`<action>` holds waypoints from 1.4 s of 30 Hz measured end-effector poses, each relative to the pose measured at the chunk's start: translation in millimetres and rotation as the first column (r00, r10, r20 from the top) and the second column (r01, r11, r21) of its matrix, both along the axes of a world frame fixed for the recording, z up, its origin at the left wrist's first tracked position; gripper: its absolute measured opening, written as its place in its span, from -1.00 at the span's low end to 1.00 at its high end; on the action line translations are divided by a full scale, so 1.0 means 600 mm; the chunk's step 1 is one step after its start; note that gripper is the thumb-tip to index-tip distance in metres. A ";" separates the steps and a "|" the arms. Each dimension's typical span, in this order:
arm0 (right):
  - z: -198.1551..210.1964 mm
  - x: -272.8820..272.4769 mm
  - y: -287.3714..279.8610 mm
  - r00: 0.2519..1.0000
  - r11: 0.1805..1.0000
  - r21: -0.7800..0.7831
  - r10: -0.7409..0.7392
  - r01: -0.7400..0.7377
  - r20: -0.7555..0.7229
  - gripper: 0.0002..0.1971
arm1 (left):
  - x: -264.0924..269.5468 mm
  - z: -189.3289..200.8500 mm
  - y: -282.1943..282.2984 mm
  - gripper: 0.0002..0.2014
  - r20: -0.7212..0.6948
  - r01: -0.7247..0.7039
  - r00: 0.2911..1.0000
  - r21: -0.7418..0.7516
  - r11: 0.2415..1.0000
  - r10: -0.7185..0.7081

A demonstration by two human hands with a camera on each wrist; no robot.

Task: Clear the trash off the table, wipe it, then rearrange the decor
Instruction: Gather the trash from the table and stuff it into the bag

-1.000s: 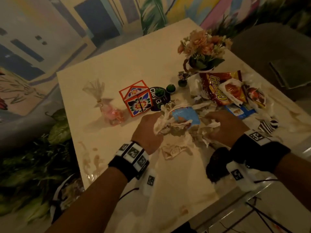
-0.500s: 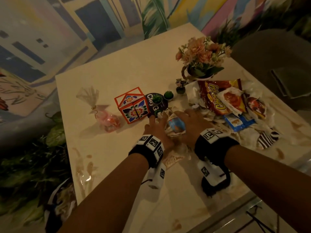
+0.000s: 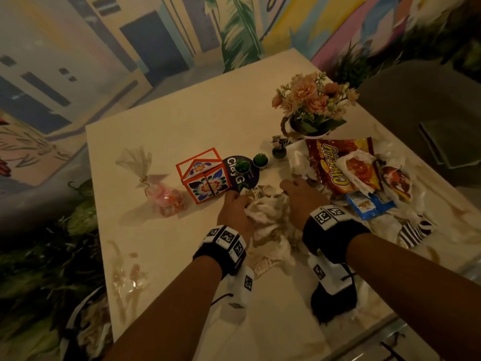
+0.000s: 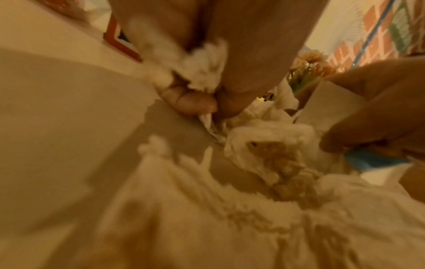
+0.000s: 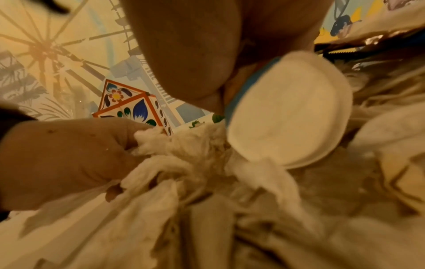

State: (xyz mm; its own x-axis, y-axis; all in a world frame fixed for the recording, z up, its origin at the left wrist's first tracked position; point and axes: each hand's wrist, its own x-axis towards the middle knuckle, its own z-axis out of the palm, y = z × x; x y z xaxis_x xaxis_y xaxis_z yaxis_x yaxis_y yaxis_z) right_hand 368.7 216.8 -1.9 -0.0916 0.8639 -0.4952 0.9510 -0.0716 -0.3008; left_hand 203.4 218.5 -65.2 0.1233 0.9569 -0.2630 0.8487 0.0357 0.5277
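Observation:
A heap of crumpled, stained tissues lies on the cream table between my hands. My left hand grips the left side of the heap; its fingers pinch tissue. My right hand closes on the right side. In the right wrist view its thumb and fingers curl round a blue paper cup with a white bottom, wrapped in tissue. The cup is hidden in the head view.
Decor stands behind the heap: an orange-framed floral box, a dark round card, small cactus pots, a pink candy bag and a flower pot. Snack wrappers pile up at the right. Brown spills mark the near-left table.
My hands were apart on either side of the heap and have come together, bunching the tissues. The blue cup seen earlier is now covered by tissue and my right hand.

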 end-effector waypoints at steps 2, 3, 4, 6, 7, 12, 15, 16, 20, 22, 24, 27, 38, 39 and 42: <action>0.003 0.007 0.001 0.999 1.000 0.020 -0.013 0.012 0.039 -0.43 | -0.006 0.002 -0.001 -0.76 0.018 0.011 1.000 -0.019 1.000 -0.011; 0.006 0.009 0.002 0.998 0.999 0.041 -0.017 0.014 0.053 -0.45 | -0.009 0.005 -0.001 -0.83 0.041 -0.003 0.999 -0.028 1.000 0.004; 0.010 0.011 0.003 0.998 0.998 0.058 -0.021 0.018 0.055 -0.47 | -0.013 0.008 -0.002 -0.89 0.057 -0.023 0.998 -0.040 0.999 0.025; 0.021 0.017 0.006 0.999 0.997 0.076 -0.029 0.026 0.038 -0.51 | -0.022 0.020 -0.003 -0.83 0.055 -0.048 0.997 -0.080 0.996 0.052; 0.026 0.021 0.007 0.999 0.995 0.090 -0.044 0.041 0.032 -0.53 | -0.028 0.028 -0.004 -0.80 0.074 -0.053 0.996 -0.079 0.996 0.059; 0.052 0.048 0.001 0.961 0.948 0.180 -0.240 0.262 -0.135 -0.49 | -0.058 0.069 -0.020 -0.76 0.339 -0.219 0.913 -0.062 0.974 0.227; 0.057 0.065 -0.002 0.933 0.887 0.328 -0.245 0.326 -0.263 -0.51 | -0.067 0.101 -0.031 -0.78 0.374 -0.224 0.904 -0.004 0.975 0.209; 0.057 0.068 -0.003 0.932 0.874 0.364 -0.226 0.322 -0.283 -0.52 | -0.067 0.109 -0.033 -0.78 0.354 -0.212 0.915 0.020 0.977 0.191; 0.060 0.071 -0.012 0.938 0.872 0.404 -0.156 0.278 -0.310 -0.51 | -0.058 0.124 -0.039 -0.74 0.118 -0.079 0.991 0.104 0.991 0.066; 0.064 0.063 -0.024 0.942 0.903 0.378 -0.079 0.207 -0.327 -0.46 | -0.053 0.127 -0.044 -0.68 0.027 0.015 0.999 0.145 0.989 -0.019; 0.065 0.052 -0.036 0.941 0.924 0.354 -0.020 0.147 -0.338 -0.42 | -0.051 0.130 -0.047 -0.66 -0.030 0.082 0.996 0.182 0.980 -0.078; 0.066 0.038 -0.046 0.945 0.945 0.309 0.003 0.105 -0.328 -0.38 | -0.060 0.138 -0.051 -0.70 -0.087 0.110 0.992 0.247 0.963 -0.091; 0.062 -0.041 -0.093 0.944 0.967 0.087 0.254 -0.241 -0.211 0.10 | -0.093 0.129 -0.067 -0.89 0.039 0.069 0.995 0.347 0.935 -0.088; 0.052 -0.047 -0.094 0.934 0.960 0.074 0.278 -0.268 -0.224 0.15 | -0.090 0.124 -0.069 -0.87 0.065 0.043 0.996 0.321 0.946 -0.067; 0.026 -0.056 -0.090 0.904 0.955 0.073 0.297 -0.289 -0.309 0.13 | -0.078 0.108 -0.079 -0.77 0.150 -0.047 0.989 0.216 0.975 0.014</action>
State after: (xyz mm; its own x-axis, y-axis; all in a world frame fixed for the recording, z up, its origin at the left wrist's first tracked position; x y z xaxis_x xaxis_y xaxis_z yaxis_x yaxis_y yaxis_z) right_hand 335.2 162.6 13.9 -0.4887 0.7861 -0.3784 0.7849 0.2068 -0.5840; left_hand 156.5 171.0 -0.5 0.1150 0.9930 -0.0285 0.7615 -0.0697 0.6444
